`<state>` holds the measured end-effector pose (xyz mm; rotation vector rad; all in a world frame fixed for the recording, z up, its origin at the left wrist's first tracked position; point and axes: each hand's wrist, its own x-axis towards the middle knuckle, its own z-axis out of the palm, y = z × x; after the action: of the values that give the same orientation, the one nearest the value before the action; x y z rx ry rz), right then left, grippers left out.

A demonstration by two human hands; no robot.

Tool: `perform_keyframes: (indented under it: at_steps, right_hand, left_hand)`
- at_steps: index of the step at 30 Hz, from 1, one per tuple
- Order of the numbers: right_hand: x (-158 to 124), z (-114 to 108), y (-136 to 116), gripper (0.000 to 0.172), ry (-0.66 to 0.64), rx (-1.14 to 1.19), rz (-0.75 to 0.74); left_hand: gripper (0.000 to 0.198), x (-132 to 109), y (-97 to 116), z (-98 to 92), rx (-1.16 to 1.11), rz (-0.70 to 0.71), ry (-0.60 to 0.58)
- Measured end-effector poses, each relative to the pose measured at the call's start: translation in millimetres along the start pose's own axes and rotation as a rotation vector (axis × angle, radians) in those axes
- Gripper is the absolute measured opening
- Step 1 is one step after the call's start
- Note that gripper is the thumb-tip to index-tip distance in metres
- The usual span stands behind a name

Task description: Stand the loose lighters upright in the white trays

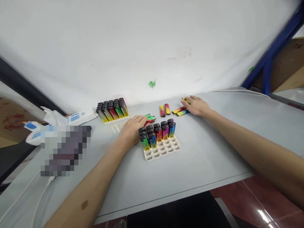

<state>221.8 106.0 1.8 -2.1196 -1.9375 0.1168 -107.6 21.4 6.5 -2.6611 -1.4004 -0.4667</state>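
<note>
My left hand (133, 129) lies with curled fingers behind the left side of a white slotted tray (162, 154). Its fingertips close over a red lighter (150, 122), and green lighters (148, 116) lie just beyond them. Several upright lighters (158, 133) with black tops fill the tray's back rows and left side, while its front slots show bare. Farther back on the right, my right hand (196, 106) bends its fingers over a yellow lighter (186, 100), mostly covered by the hand. Red-yellow (178, 110) and blue-yellow (182, 113) lighters lie beside its fingertips.
Two red-yellow lighters (164, 110) lie flat between my hands. A second tray packed with lighters (112, 110) stands at the back left. Power strips (76, 117), a pixelated dark object (68, 152) and white cables (42, 194) occupy the left. A wall (142, 47) closes the table's back.
</note>
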Motion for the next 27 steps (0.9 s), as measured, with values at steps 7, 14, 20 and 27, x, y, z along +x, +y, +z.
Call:
perform_keyframes:
  at_steps: [7,14,20,27]
  right_hand:
    - [-36,0,-36,0.06,0.0,0.016,-0.165]
    - [-60,-5,-50,0.064,0.059,-0.013,-0.242]
    - [-68,-9,-35,0.063,0.269,0.18,-0.187]
    - [-78,-10,-49,0.058,0.258,0.307,-0.232]
  left_hand:
    - [0.024,3,3,-3.2,0.021,-0.086,-0.067]
    - [0.018,0,-5,2.7,-0.036,-0.042,-0.016]
    - [0.007,-2,-6,0.5,-0.221,-0.108,0.236]
    - [0.028,-4,-4,-14.0,-1.05,-0.368,0.457]
